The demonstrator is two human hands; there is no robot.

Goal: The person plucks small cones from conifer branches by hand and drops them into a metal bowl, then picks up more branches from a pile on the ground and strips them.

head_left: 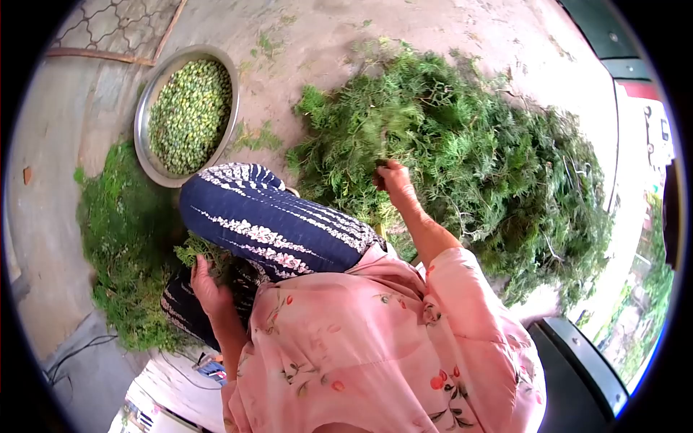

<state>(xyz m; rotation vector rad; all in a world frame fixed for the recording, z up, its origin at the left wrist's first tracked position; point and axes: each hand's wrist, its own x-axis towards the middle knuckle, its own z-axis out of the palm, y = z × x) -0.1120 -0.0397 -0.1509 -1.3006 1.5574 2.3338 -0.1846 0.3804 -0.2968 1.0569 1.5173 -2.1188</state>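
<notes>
A large heap of cut green foliage spreads over the ground at centre right. My right hand is closed at the near left part of this heap, its fingers pinched on a sprig whose leafy end is blurred. My left hand holds a small bunch of green sprigs beside my bent leg. Under and beyond that hand lies a second, lower pile of foliage. A round metal basin at the upper left holds many small green and yellowish pieces.
A metal grille lies at the top left corner. Dark cables run over the floor at lower left. A dark green frame stands at lower right. Loose leaf bits lie between basin and heap.
</notes>
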